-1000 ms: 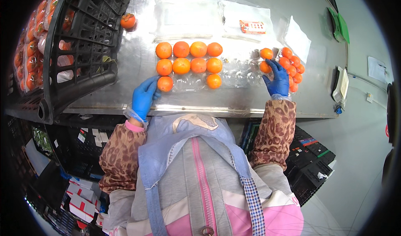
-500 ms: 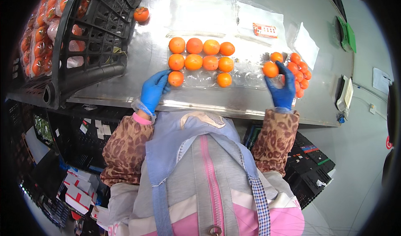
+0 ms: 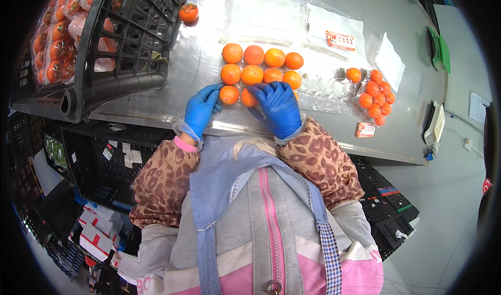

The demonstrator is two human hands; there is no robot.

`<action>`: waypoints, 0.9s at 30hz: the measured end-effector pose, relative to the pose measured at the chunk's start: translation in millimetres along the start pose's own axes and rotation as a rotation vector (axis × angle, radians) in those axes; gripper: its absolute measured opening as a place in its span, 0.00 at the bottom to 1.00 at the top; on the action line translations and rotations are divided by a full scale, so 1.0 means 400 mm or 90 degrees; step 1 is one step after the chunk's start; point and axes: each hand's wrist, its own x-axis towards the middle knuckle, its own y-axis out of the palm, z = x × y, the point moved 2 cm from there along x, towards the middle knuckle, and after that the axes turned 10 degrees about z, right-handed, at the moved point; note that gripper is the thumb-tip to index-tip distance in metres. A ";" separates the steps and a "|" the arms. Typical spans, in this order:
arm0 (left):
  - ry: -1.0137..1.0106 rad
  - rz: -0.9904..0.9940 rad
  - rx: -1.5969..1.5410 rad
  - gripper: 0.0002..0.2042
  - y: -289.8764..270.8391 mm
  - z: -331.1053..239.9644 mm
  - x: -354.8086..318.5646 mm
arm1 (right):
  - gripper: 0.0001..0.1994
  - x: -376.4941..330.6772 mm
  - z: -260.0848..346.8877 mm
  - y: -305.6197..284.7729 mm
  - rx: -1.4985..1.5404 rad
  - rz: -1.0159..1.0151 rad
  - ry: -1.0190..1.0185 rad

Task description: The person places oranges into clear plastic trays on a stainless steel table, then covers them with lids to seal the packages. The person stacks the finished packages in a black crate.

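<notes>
Rows of orange persimmons (image 3: 252,74) sit in a clear plastic tray on the metal table. My right hand (image 3: 280,108), in a blue glove, is closed on a persimmon (image 3: 248,98) in the near row, covering part of it and of the fruit behind. My left hand (image 3: 201,109), also blue-gloved, has its fingers pressed together at the tray's near left corner, beside another persimmon (image 3: 228,95); it appears to pinch the tray's edge. To the right, a second clear tray (image 3: 326,92) has bare hollows, with a single persimmon (image 3: 353,75) near its far right corner.
A packed cluster of smaller persimmons (image 3: 376,96) lies at the right. A black crate (image 3: 117,49) stands at the left, wrapped fruit packs (image 3: 56,49) beyond it. One loose persimmon (image 3: 189,13) rests near the crate. Red-and-white labels (image 3: 340,40) lie on the table (image 3: 334,130).
My right hand has carried a persimmon leftward from the right-hand tray into the near row of the left tray. My left hand stays at the tray's corner. The view has shifted slightly.
</notes>
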 end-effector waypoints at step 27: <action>-0.001 0.016 0.002 0.13 -0.013 0.027 0.014 | 0.23 -0.254 -0.590 -0.172 -0.005 0.081 0.351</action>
